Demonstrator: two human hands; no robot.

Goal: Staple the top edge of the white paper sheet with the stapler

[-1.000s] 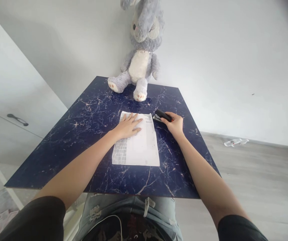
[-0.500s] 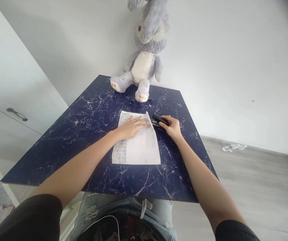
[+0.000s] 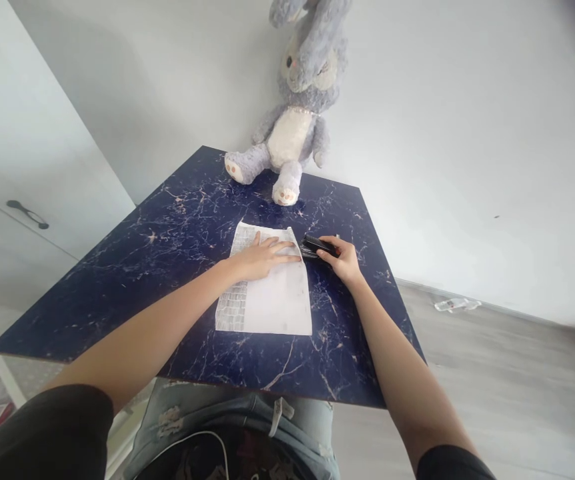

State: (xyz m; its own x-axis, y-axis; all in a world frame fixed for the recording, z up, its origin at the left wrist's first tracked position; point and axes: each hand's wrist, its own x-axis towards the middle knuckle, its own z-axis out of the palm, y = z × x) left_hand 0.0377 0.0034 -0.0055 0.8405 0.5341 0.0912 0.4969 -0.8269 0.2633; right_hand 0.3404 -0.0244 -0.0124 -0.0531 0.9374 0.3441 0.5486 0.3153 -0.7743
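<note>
Aligning stapler (image 3: 319,246), seemingly: right hand (image 3: 345,263) grips it toward right edge of desk (image 3: 347,327), just beside paper (image 3: 277,303); left hand (image 3: 257,260), spread, flattens paper; next likely needs paper steady

A dark-blue, white-veined surface (image 3: 117,280) carries a grey-and-white plush rabbit (image 3: 290,138) by its far edge, white rectangular paper (image 3: 278,305) nearer the front.

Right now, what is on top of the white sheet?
The left hand lies palm-down across the upper part of the white sheet. Any print beneath is covered; whether the black stapler overlaps the right edge is unclear.
</note>
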